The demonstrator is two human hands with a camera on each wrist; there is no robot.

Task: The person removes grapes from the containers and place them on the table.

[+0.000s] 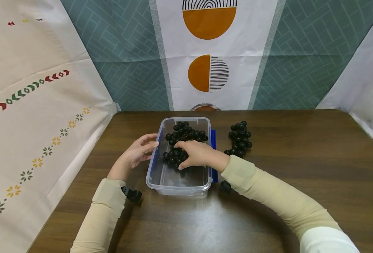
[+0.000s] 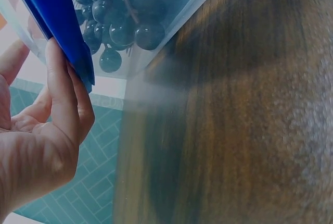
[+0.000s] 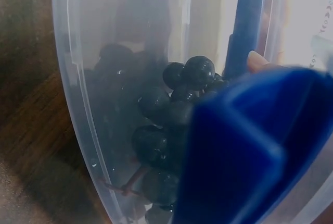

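Note:
A clear plastic container [image 1: 170, 188] with blue side latches stands on the table. Inside it, one bunch of black grapes [image 1: 186, 131] lies toward the back. My right hand [image 1: 195, 154] reaches in over the right rim and holds another bunch of black grapes [image 1: 173, 158], thumb on the near side, fingers beyond. In the right wrist view, that hand is hidden, while grapes [image 3: 156, 104] show through the wall behind a blurred blue latch [image 3: 234, 151]. My left hand [image 1: 139, 151] touches the container's left side. Its fingers rest against the blue latch [image 2: 60, 21] in the left wrist view.
Right of the container, a further bunch of black grapes [image 1: 240, 137] lies on the brown wooden table [image 1: 300, 158], partly hidden by my right wrist. Patterned cloths hang behind the table [image 1: 135, 52] and along its left side [image 1: 47, 123].

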